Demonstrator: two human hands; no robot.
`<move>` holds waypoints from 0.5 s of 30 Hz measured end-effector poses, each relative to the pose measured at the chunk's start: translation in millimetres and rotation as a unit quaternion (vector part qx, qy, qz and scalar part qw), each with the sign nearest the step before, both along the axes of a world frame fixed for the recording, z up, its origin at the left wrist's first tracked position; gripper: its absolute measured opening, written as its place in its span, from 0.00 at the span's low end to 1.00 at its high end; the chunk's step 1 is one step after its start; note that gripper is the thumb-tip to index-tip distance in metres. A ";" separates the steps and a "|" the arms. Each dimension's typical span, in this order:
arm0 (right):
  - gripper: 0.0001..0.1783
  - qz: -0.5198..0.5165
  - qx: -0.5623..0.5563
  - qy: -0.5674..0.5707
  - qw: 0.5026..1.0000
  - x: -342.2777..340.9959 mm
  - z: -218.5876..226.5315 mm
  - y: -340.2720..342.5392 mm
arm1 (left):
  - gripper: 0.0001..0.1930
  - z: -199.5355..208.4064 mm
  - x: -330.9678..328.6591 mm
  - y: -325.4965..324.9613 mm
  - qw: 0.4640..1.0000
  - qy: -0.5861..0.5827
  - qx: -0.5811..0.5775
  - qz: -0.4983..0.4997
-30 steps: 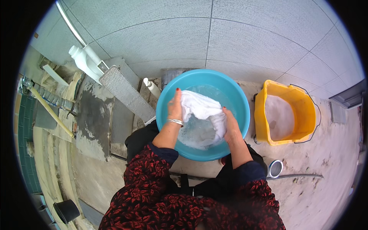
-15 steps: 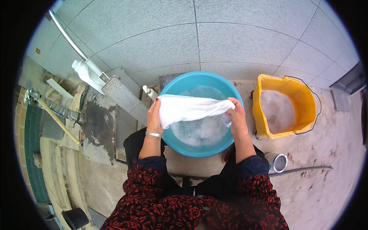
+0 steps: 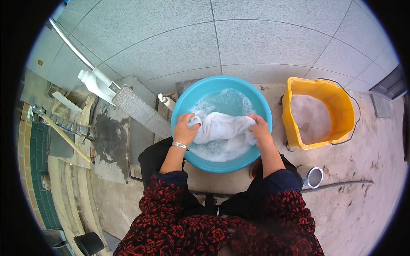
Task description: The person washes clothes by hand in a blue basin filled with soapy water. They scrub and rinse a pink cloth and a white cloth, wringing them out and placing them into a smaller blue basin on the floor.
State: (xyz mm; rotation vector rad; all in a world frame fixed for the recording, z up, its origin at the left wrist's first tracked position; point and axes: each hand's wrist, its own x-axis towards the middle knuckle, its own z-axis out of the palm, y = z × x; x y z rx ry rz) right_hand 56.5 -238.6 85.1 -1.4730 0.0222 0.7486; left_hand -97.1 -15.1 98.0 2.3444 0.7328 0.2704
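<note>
A white towel (image 3: 224, 127) sags between my two hands, its lower side at the sudsy water (image 3: 232, 100) in a round turquoise basin (image 3: 218, 167). My left hand (image 3: 186, 129) is closed on the bunched left end of the cloth, near the basin's left side. At the other end, my right hand (image 3: 260, 129) pinches the cloth beside the right wall. Foam floats around the towel, and I cannot tell how much of it is under water.
A yellow bucket (image 3: 291, 117) with a wire handle and foamy water stands right of the basin. By it lie a metal can (image 3: 311, 176) and a dark hose (image 3: 341, 184). At left are a pump bottle (image 3: 167, 102), a white jug (image 3: 95, 85) and a stone slab (image 3: 141, 109). A tiled wall (image 3: 265, 42) rises behind.
Both hands have lowered the towel from above the basin into the suds. Stretched flat before, it now hangs slack and bunched. My left hand has moved right, inside the rim.
</note>
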 end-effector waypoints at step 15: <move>0.16 -0.046 0.420 0.136 0.896 13.6 40.8 4.3 | 0.27 -20.2 67.7 -35.7 0.963 0.044 -0.137 -0.226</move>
